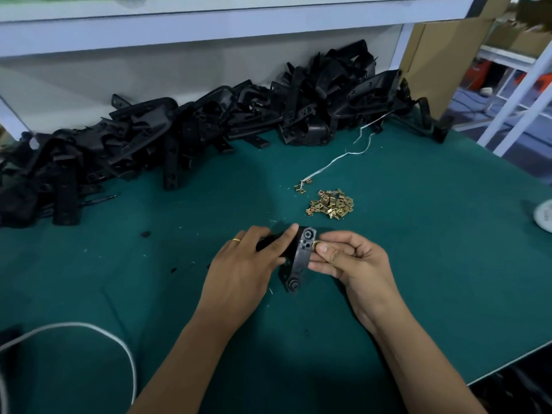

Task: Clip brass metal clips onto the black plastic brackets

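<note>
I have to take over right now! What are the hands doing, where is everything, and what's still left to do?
Left hand grips the black bracket just above the green table.
Right hand pinches a brass clip against the bracket's right edge near its upper end; whether it is fully seated cannot be told.
Loose brass clips lie in a small heap beyond the hands.
Pile of black brackets runs along the back of the table.
Left: finish pushing this clip on, then carry on with the pile.
</note>
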The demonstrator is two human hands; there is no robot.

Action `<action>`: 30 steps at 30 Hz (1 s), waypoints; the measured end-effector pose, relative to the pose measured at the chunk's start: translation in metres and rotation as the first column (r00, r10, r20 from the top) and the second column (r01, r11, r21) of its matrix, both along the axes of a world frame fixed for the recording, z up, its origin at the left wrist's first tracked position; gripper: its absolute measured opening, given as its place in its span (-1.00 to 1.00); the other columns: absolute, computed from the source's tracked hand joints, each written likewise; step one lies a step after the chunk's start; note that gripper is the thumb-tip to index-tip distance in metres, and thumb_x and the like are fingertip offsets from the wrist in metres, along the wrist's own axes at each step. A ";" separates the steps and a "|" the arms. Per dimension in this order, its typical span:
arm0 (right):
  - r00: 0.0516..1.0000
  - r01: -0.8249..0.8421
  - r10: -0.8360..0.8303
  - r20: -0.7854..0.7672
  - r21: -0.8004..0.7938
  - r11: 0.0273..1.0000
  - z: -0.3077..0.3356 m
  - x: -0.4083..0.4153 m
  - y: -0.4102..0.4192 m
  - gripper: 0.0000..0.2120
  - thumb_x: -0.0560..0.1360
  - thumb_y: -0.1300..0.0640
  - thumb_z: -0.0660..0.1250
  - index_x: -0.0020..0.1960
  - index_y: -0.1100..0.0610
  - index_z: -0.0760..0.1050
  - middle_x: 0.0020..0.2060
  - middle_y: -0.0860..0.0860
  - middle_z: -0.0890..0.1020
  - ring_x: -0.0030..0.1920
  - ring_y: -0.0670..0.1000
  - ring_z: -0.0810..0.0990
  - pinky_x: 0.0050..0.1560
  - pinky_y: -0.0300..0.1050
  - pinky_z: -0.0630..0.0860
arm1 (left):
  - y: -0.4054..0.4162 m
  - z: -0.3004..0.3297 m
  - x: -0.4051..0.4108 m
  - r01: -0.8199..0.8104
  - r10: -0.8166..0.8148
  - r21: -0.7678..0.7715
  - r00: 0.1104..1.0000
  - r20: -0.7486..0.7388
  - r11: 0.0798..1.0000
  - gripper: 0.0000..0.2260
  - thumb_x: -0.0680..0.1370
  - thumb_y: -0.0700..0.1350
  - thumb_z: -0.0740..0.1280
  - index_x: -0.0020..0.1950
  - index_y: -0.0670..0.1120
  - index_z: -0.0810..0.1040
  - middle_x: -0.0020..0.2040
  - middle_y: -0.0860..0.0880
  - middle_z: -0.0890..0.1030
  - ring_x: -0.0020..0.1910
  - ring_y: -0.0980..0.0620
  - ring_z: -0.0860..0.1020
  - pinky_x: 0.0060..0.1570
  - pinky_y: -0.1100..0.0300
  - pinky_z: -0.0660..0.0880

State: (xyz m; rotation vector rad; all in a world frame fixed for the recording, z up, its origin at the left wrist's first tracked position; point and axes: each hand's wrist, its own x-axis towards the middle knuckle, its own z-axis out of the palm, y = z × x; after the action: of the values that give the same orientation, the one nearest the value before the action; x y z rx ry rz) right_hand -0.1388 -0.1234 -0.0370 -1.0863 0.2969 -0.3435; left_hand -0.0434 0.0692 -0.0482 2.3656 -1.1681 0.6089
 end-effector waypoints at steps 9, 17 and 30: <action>1.000 0.018 -0.020 -0.013 -0.103 0.994 0.000 -0.002 0.004 -0.86 0.38 0.27 0.57 -0.06 0.23 0.70 -0.14 0.28 0.73 -0.19 0.16 0.75 -0.18 -0.06 0.69 | -0.001 -0.001 -0.001 0.008 -0.008 -0.003 1.000 0.019 1.000 -0.49 0.56 -0.18 0.47 0.49 0.08 0.51 0.10 -0.05 0.58 -0.08 -0.07 0.56 -0.16 0.00 0.59; 0.941 0.065 -0.174 -0.291 -0.349 0.935 0.017 0.026 0.023 -0.86 0.43 0.28 0.59 -0.09 0.11 0.69 -0.24 -0.01 0.76 -0.22 0.01 0.77 -0.26 -0.14 0.67 | 0.000 -0.005 0.001 -0.133 0.132 0.056 0.991 0.025 0.989 -0.42 0.51 -0.20 0.50 0.49 0.12 0.50 0.08 -0.05 0.55 -0.10 -0.08 0.56 -0.23 0.04 0.53; 0.902 -0.055 -0.424 -0.078 -0.996 0.067 -0.005 0.051 -0.043 -0.88 0.61 0.05 0.40 0.14 0.00 0.62 0.02 -0.05 0.50 0.05 0.07 0.57 -0.16 0.01 0.60 | 0.001 0.001 -0.011 -0.155 0.172 0.122 0.974 -0.147 0.980 -0.52 0.64 0.02 0.32 0.57 0.15 0.37 0.10 0.02 0.52 -0.07 0.00 0.56 -0.24 0.09 0.58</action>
State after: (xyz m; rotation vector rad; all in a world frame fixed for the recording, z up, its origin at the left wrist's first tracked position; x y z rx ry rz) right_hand -0.0875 -0.1668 -0.0423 -2.6036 0.5751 -0.6308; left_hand -0.0543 0.0705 -0.0476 2.5697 -0.9673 0.4110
